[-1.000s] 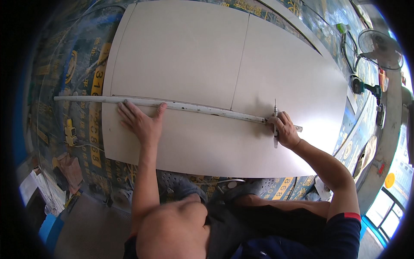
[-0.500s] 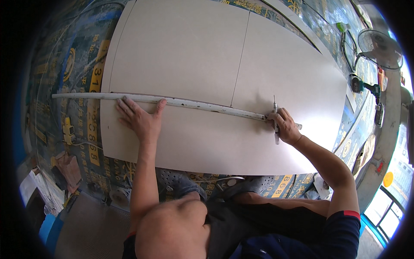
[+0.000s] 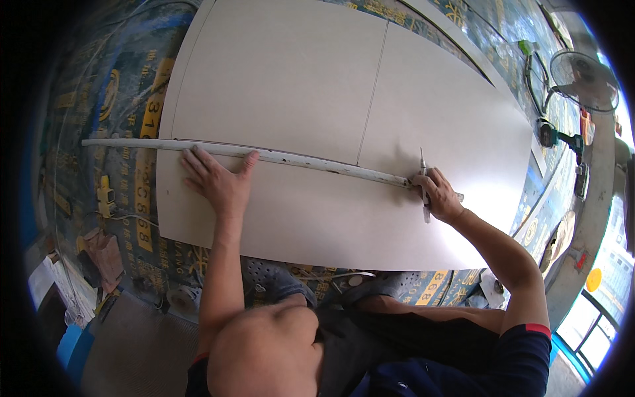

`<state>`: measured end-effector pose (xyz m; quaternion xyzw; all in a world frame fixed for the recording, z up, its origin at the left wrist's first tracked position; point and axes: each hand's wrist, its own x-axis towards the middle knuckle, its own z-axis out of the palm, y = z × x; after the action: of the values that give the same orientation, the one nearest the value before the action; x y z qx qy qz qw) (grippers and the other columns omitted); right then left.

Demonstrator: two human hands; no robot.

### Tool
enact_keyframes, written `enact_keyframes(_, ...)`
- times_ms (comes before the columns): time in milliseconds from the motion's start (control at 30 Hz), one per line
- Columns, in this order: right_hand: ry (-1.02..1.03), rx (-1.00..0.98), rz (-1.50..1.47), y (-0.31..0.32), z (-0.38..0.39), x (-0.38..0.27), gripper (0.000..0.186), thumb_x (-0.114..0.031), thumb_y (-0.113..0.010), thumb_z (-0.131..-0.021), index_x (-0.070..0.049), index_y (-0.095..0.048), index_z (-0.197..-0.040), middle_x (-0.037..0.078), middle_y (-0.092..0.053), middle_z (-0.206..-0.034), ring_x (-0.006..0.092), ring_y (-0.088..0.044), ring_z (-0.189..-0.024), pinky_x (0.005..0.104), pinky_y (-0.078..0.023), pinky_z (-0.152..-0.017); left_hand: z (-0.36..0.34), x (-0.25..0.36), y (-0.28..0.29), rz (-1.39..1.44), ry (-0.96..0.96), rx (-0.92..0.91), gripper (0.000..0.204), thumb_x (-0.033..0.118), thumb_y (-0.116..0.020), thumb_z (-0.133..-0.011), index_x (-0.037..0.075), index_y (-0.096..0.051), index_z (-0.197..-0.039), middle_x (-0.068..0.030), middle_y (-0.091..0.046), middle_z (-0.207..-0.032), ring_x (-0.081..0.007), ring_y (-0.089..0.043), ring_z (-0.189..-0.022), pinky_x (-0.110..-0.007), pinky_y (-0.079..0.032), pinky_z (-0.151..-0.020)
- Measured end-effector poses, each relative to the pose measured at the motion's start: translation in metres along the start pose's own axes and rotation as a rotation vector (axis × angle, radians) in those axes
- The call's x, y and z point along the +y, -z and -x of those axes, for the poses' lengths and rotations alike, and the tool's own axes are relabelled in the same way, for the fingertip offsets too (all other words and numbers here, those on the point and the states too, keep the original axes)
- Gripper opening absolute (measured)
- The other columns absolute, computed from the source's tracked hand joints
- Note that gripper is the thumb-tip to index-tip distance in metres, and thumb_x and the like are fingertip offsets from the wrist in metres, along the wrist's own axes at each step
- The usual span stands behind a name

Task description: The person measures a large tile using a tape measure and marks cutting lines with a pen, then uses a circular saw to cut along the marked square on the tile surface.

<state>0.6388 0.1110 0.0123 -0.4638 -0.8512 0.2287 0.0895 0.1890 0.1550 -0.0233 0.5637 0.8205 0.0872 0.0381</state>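
Over the pale board (image 3: 284,86), a pen-like tool (image 3: 423,163) within right fingers (image 3: 434,176)

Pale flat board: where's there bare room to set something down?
Above the long scuffed white strip, either side of the thin dark middle line; also below the strip, between the left hand and right hand. Crowded along the strip, where both hands sit, the right holding a slim pale pen-like tool.

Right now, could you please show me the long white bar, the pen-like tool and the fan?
Long white bar (image 3: 314,162), head view: on its middle stretch.
Pen-like tool (image 3: 423,164), head view: on its shaft, below the upper tip.
Fan (image 3: 585,81), head view: on the middle of its round cage.
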Motion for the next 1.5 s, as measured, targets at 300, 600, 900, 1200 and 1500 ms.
enact_keyframes(300,-0.043,-0.036,-0.074,0.007,0.001,-0.004,0.036,0.008,-0.059,-0.074,-0.007,-0.057,-0.107,0.015,-0.055,-0.096,0.0362,-0.055,-0.088,0.0455,-0.048,-0.074,0.0,0.009,0.006,0.027,0.017,0.004,0.125,0.073,-0.067,-0.069,-0.011,-0.017,-0.147,-0.033,-0.015,-0.153,-0.0429,-0.01,-0.146,-0.065,-0.01,-0.112)
enact_keyframes(600,-0.117,-0.022,-0.064,0.004,0.001,-0.01,0.022,0.003,-0.061,-0.08,-0.004,-0.056,-0.1,0.014,-0.053,-0.087,0.0337,-0.052,-0.081,0.0443,-0.045,-0.07,0.0,0.006,0.009,0.063,0.006,-0.034,0.131,0.079,-0.061,-0.068,-0.015,-0.012,-0.146,-0.035,-0.01,-0.153,-0.0478,-0.005,-0.145,-0.068,-0.007,-0.11)
enact_keyframes(900,-0.065,-0.009,-0.052,0.007,-0.004,-0.014,0.02,0.003,-0.06,-0.081,-0.005,-0.055,-0.098,0.014,-0.053,-0.086,0.0329,-0.05,-0.079,0.043,-0.044,-0.068,0.0,0.006,0.011,0.097,0.032,-0.061,0.131,0.079,-0.061,-0.069,-0.014,-0.011,-0.146,-0.0334,-0.006,-0.155,-0.046,-0.003,-0.145,-0.068,-0.005,-0.11)
enact_keyframes(1200,-0.048,-0.054,-0.059,0.01,-0.004,-0.012,0.019,0.001,-0.061,-0.082,-0.004,-0.054,-0.099,0.015,-0.052,-0.086,0.0346,-0.05,-0.08,0.0435,-0.044,-0.069,-0.001,0.007,0.013,0.111,0.051,-0.086,0.132,0.08,-0.06,-0.068,-0.014,-0.011,-0.146,-0.033,-0.006,-0.155,-0.0459,-0.003,-0.145,-0.067,-0.005,-0.11)
enact_keyframes(1500,0.212,0.161,-0.386,0.018,-0.159,-0.123,0.03,-0.009,-0.058,-0.089,0.007,-0.06,-0.114,0.019,-0.057,-0.093,0.0326,-0.056,-0.085,0.0383,-0.047,-0.074,0.0,0.001,0.014,0.097,0.022,-0.026,0.132,0.084,-0.055,-0.068,-0.016,-0.015,-0.144,-0.0351,-0.012,-0.152,-0.048,-0.007,-0.144,-0.069,-0.008,-0.109)
